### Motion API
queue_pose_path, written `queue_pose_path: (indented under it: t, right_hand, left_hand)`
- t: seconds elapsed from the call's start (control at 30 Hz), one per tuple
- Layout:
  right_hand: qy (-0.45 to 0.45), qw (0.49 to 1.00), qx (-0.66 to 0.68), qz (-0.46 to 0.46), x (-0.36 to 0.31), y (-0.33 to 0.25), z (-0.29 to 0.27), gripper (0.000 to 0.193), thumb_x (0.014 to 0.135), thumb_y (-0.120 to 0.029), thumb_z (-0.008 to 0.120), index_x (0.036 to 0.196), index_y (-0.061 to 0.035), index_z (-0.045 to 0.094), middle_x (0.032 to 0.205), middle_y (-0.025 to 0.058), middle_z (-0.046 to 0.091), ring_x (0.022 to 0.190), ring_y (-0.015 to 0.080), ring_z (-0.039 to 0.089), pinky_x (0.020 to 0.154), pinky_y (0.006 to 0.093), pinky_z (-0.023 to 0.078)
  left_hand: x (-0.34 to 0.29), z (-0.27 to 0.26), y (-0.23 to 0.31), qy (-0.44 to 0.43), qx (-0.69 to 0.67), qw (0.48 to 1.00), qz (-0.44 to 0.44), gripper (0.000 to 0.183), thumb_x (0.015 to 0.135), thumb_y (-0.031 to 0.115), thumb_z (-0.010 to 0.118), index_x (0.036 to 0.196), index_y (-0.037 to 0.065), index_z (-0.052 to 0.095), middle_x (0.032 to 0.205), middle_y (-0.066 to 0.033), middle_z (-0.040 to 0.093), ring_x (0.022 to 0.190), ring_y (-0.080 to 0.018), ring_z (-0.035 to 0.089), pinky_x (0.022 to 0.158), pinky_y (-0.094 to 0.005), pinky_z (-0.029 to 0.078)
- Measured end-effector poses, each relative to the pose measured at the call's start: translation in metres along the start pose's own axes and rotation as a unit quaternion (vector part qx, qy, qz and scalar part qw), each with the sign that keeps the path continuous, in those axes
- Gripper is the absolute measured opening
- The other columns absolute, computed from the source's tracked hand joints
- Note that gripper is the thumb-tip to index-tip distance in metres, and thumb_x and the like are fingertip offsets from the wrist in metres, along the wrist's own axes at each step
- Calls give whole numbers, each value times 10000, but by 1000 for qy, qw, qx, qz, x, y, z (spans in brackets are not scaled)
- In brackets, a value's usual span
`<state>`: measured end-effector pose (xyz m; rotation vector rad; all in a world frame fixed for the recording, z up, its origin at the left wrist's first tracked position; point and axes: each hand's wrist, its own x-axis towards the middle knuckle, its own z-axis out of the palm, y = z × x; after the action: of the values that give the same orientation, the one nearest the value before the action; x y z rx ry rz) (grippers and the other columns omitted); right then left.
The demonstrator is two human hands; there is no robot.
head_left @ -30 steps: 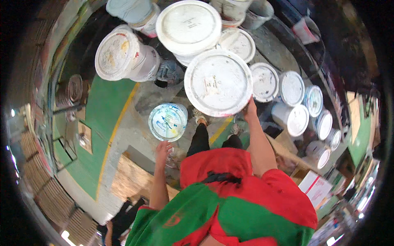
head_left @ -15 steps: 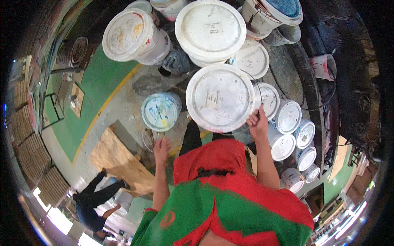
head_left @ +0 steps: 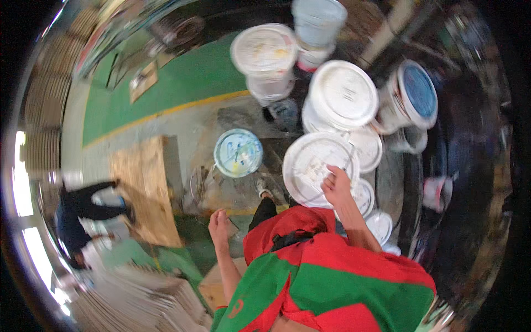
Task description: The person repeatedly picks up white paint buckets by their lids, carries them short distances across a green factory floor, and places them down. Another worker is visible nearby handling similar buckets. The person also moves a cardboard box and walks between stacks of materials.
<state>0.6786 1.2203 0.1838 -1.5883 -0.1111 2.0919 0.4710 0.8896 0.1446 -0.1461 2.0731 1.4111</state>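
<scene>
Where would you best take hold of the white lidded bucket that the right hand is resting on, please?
Probably at the lid's rim: the bucket stands upright, its flat lid faces up, and the right hand already lies on its near edge. Come from above on that near side; other buckets crowd its far side.

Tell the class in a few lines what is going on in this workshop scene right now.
A person in a red and green top stands among stacked white buckets. The right hand rests on the white lid of the nearest bucket, fingers at its edge. The left hand hangs free, holding nothing, above the floor. An open bucket with pale blue paint sits on the stained floor just ahead. A plywood board lies to the left, and another person bends low beyond it.
</scene>
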Motion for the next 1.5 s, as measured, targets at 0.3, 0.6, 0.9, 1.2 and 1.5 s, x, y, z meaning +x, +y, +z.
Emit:
queue_pose_path:
  t: [0.3,0.6,0.9,1.2,1.5]
  right_hand:
    - [-292,941,-149,-84,-161,19,86,360,891,-140,536,609,-169,315,498,-68,203,392,70,146,385,256,147]
    - [-49,713,-608,-347,-122,140,51,294,751,-91,690,622,-117,426,547,-68,351,395,48,265,374,246,192]
    - [-124,646,-681,-322,-108,211,95,218,749,-141,670,637,-92,490,525,-42,384,402,77,333,374,270,256]
    - [-401,284,-801,-342,-164,419,138,326,698,-226,696,629,24,498,519,89,453,504,158,428,523,334,384]
    - [-394,479,-756,-209,-235,521,227,266,786,-184,675,629,-71,493,510,-40,397,447,57,355,402,254,257]
  left_hand:
    - [-32,-93,-174,61,-203,974,-82,333,922,301,541,1121,36,567,1031,-62,631,911,-160,617,705,-290,485]
    - [-103,-215,-300,112,-226,951,-180,364,916,335,541,1148,54,538,1036,-55,622,868,-154,611,694,-279,474]
    - [-134,-336,-370,304,-286,894,-163,313,924,307,526,1081,36,535,967,-73,609,823,-160,600,675,-313,492]
    - [-156,-270,-409,209,-239,914,-251,359,878,345,569,1022,17,601,901,-76,631,766,-175,617,682,-304,495]
    - [-216,-346,-457,365,-345,827,-253,293,914,282,547,1027,15,594,863,-44,632,669,-121,589,559,-291,485]
